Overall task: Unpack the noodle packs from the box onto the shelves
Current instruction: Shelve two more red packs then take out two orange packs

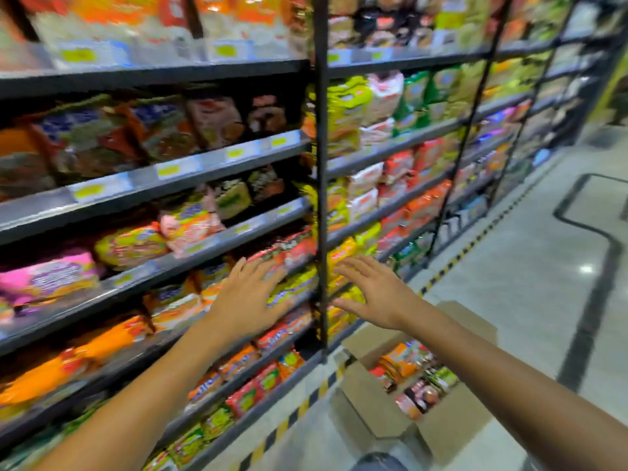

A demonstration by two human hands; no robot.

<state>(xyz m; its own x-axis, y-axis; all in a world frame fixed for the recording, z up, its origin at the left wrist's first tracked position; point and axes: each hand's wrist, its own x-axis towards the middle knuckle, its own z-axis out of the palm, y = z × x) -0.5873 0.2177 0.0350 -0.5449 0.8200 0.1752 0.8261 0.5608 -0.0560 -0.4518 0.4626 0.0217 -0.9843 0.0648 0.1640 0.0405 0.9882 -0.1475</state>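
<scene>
Both grips, my left hand (248,297) and right hand (368,290), spread released before the shelves (210,239); a careless reach could topple stacked noodle packs (292,249).

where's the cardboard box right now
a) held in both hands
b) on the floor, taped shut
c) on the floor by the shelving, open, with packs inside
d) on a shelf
c: the cardboard box sits on the floor beside the shelves, flaps open, with noodle packs inside; the left hand and right hand are open and empty.
</scene>
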